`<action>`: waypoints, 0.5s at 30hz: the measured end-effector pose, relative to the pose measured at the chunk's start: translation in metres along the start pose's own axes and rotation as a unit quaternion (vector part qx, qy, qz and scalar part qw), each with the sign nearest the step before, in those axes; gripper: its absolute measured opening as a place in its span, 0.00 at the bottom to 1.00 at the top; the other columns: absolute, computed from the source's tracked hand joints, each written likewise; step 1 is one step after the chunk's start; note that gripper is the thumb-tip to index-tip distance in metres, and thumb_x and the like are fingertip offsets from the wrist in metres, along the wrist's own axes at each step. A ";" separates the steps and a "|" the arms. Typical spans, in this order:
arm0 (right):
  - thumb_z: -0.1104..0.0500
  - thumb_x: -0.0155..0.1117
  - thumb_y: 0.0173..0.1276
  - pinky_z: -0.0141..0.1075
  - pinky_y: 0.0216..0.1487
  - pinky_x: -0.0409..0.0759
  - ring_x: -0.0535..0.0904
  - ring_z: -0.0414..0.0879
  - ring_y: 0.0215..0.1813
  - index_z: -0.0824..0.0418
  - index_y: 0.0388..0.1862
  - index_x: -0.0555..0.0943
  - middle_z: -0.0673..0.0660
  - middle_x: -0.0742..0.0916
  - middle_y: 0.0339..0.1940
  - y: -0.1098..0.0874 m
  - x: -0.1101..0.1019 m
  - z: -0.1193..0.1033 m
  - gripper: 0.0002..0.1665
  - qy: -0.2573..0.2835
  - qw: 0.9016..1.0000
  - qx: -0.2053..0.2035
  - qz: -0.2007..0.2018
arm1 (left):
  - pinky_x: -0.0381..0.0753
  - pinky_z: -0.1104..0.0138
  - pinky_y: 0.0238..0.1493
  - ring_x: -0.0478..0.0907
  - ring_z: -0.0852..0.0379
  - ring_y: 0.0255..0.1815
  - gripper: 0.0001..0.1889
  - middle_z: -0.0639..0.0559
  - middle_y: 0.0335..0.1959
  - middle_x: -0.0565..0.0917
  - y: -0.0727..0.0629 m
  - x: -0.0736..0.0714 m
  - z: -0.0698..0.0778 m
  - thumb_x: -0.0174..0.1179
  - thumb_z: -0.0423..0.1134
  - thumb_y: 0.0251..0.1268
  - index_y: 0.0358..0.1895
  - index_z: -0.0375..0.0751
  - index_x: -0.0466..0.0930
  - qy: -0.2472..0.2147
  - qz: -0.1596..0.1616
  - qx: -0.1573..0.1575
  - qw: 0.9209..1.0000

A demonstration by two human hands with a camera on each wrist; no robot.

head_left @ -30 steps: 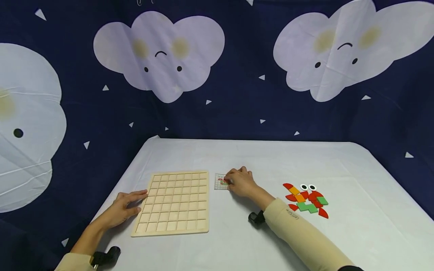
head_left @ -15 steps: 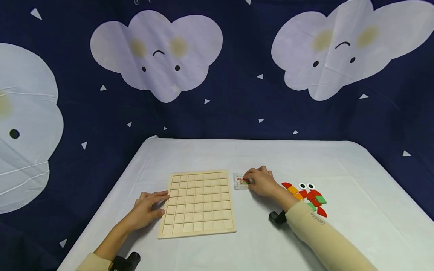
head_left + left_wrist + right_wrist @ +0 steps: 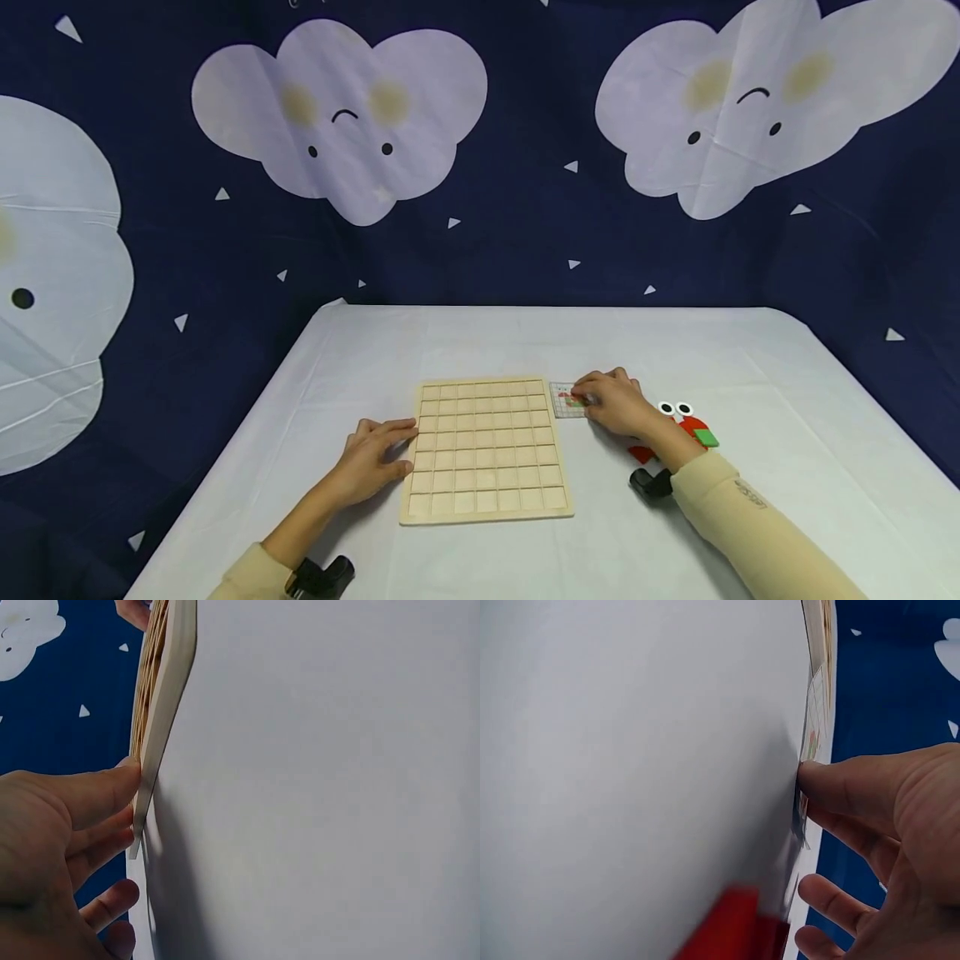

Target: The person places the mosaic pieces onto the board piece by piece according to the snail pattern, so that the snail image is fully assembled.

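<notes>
My left hand (image 3: 371, 460) touches the left edge of a wooden grid board (image 3: 487, 450) with its thumb and nearly straight fingers. In the left wrist view, the thumb and fingertips meet the rim of the board (image 3: 169, 682). My right hand (image 3: 618, 404) pinches the right part of a small pattern card (image 3: 561, 402), which lies just right of the board and shows a gridded picture in red and green. In the right wrist view the thumb tip covers part of the card (image 3: 815, 712).
Partly hidden behind the right forearm are flat red pieces (image 3: 642, 453) and a green piece (image 3: 707, 437), with two round eye pieces (image 3: 674, 408) above them. A red piece (image 3: 727, 930) is blurred in the right wrist view. A cloud-patterned curtain (image 3: 525, 267) hangs behind the white table (image 3: 450, 342).
The board has slid right across the table with my left hand at its edge. My right hand has moved right with the card, and its forearm now covers more of the coloured pieces.
</notes>
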State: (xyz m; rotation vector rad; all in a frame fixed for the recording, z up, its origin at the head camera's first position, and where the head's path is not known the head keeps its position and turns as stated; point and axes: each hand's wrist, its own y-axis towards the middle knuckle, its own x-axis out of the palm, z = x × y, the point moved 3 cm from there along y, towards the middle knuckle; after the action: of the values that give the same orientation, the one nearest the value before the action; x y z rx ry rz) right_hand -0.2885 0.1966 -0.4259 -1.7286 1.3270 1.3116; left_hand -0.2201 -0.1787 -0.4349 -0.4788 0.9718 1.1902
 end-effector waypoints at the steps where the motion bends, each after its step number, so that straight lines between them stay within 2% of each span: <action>1: 0.63 0.62 0.59 0.49 0.46 0.61 0.69 0.59 0.56 0.57 0.53 0.82 0.54 0.81 0.58 -0.002 -0.001 0.003 0.21 0.002 1.000 0.002 0.000 | 0.56 0.61 0.45 0.64 0.55 0.50 0.27 0.49 0.64 0.75 0.002 0.001 0.002 0.68 0.37 0.51 0.58 0.39 0.77 0.001 -0.001 -0.001 1.000; 10: 0.63 0.61 0.61 0.55 0.49 0.62 0.68 0.63 0.57 0.59 0.53 0.82 0.58 0.81 0.58 -0.013 -0.010 0.020 0.20 0.010 1.000 -0.008 0.003 | 0.56 0.62 0.44 0.64 0.54 0.51 0.26 0.51 0.64 0.75 0.014 0.011 0.015 0.68 0.37 0.51 0.58 0.40 0.77 -0.003 -0.003 0.006 1.000; 15: 0.64 0.61 0.61 0.57 0.52 0.60 0.67 0.62 0.58 0.60 0.53 0.82 0.59 0.80 0.59 -0.018 -0.012 0.029 0.20 0.027 1.000 0.002 0.001 | 0.57 0.61 0.45 0.64 0.54 0.51 0.26 0.51 0.64 0.74 0.019 0.017 0.019 0.67 0.37 0.52 0.58 0.41 0.77 -0.003 -0.010 0.008 1.000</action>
State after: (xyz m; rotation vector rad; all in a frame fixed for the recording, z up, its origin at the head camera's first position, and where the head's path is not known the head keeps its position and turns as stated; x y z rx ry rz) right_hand -0.2816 0.2320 -0.4264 -1.7708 1.3608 1.2719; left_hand -0.2300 -0.1479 -0.4355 -0.4709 0.9680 1.1659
